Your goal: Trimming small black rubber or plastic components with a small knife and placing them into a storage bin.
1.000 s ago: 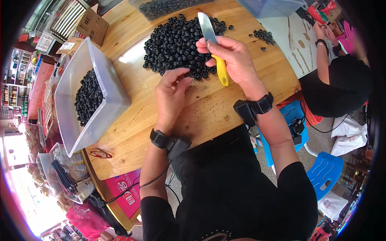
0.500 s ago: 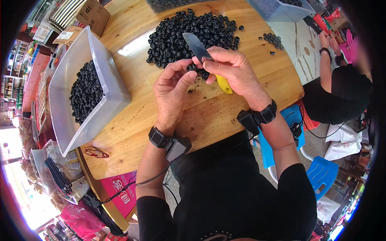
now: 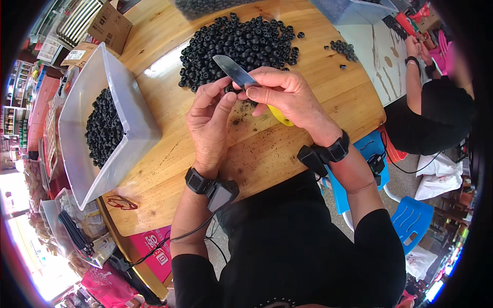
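Near the middle of the frame, a little above centre, the left hand (image 3: pixel 208 120) pinches one small black round piece (image 3: pixel 232 90) between thumb and forefinger, its grip closed on it, while the right hand (image 3: pixel 287 95) is wrapped shut around a knife (image 3: pixel 241 77) with a yellow handle, the grey blade pointing up and left and its edge meeting the piece. The piece looks light, hard and smooth-skinned, so it would likely roll or slip if squeezed off-centre; a pinch across its widest part, with the fingertips kept clear of the blade's edge, seems the safest hold. The knife is stiff and thin, and is best held by the handle, most of which is buried in the palm. Above the hands lies a heap of the same black pieces (image 3: pixel 241 43) on the round wooden tabletop (image 3: pixel 287 154), with a small cluster (image 3: pixel 343 50) well apart at upper right, and a pale plastic tub (image 3: pixel 115 128) at the left holds more. Dark crumbs dot the wood under the hands. Whether the held piece is cut, hollow or whole cannot be told: fingers cover most of it. Another person's hands (image 3: pixel 417 49) at the upper right are partly cropped, and what they work on is unclear.
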The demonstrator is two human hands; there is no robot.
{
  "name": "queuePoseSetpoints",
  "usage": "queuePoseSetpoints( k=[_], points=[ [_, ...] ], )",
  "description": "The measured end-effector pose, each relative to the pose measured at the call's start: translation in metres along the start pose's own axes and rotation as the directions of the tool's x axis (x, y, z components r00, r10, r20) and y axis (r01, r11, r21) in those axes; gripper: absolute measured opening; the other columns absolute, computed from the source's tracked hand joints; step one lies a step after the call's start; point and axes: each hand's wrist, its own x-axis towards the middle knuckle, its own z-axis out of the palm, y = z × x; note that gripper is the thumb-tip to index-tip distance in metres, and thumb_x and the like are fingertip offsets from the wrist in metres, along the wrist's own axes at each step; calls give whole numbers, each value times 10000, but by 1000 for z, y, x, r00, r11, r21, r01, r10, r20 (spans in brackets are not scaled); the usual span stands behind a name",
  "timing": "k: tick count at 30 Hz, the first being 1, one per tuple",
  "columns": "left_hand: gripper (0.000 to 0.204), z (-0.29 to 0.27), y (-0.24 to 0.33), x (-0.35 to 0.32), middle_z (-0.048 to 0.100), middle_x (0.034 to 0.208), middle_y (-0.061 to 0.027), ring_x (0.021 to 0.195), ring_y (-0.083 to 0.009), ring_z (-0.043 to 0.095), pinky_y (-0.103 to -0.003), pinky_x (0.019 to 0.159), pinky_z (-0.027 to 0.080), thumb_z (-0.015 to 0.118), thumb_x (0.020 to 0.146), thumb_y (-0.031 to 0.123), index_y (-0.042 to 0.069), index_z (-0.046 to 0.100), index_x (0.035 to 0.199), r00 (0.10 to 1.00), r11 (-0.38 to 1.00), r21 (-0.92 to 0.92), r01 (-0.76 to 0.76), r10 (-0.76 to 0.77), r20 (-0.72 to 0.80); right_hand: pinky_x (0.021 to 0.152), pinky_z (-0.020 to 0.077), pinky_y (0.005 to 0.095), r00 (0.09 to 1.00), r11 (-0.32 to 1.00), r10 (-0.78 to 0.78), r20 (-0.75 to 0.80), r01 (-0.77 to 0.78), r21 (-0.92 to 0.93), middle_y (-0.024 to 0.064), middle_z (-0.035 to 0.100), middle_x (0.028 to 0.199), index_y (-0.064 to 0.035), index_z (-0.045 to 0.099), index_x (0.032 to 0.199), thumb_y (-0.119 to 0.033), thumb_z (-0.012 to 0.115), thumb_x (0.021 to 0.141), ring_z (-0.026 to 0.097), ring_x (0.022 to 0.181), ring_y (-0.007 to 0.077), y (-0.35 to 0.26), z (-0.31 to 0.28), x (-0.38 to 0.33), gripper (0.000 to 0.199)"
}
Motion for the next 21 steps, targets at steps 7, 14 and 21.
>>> queuePoseSetpoints(
  k=[7,14,21],
  points=[
    [274,-6,0,3,618,907,-37,861,-127,600,-237,771,480,583,860,-32,4,581,1132,998,983,-176,54,-59,-22,658,556,241,1000,1000,12,8,-13,18,64,611,1059,-19,648,1074,-26,572,876,623,927,148,-7,5,-1,213],
    [235,-3,4,1,648,960,-80,832,-153,618,-280,792,478,567,888,25,-4,593,1119,998,947,-315,64,-63,14,637,557,230,1000,999,12,24,-12,34,55,616,1001,-9,662,1031,-44,598,872,621,887,126,0,6,0,175],
    [217,-6,3,2,641,974,-91,802,-146,597,-288,795,492,558,895,35,1,584,1108,995,936,-340,90,-73,61,658,555,229,995,995,-96,-30,96,-22,73,592,1104,-18,641,1092,-19,577,873,613,921,145,-2,2,-3,228]
  ],
)
